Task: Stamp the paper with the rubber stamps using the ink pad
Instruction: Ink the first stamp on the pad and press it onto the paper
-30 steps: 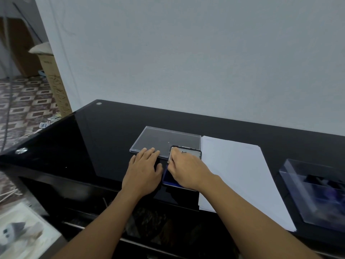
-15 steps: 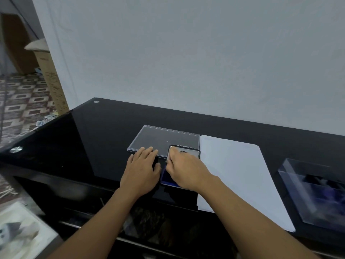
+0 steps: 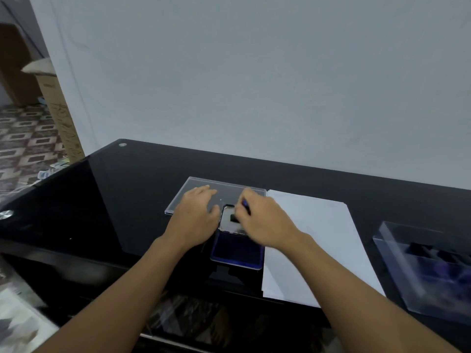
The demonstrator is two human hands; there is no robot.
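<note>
Black glossy table [image 3: 127,200]: ink pad [image 3: 237,250] lies open just left of the paper [image 3: 316,240], lid [image 3: 229,222] raised. Right hand [image 3: 265,222] pinches the lid's top edge (blurred) — left hand [image 3: 196,216] rests beside it, fingers loosely spread, holding nothing.

Glossy black table [image 3: 122,200] against a plain grey wall [image 3: 254,85]

A flat clear plastic cover [image 3: 182,200] lies near the table's middle and a clear plastic box [image 3: 390,242] stands at its right end (contents too blurred to tell). A round metal stud [image 3: 122,144] marks the far left corner. Beyond the table on the left, a tall cardboard box [image 3: 61,118] stands on patterned floor tiles [image 3: 23,138].
</note>
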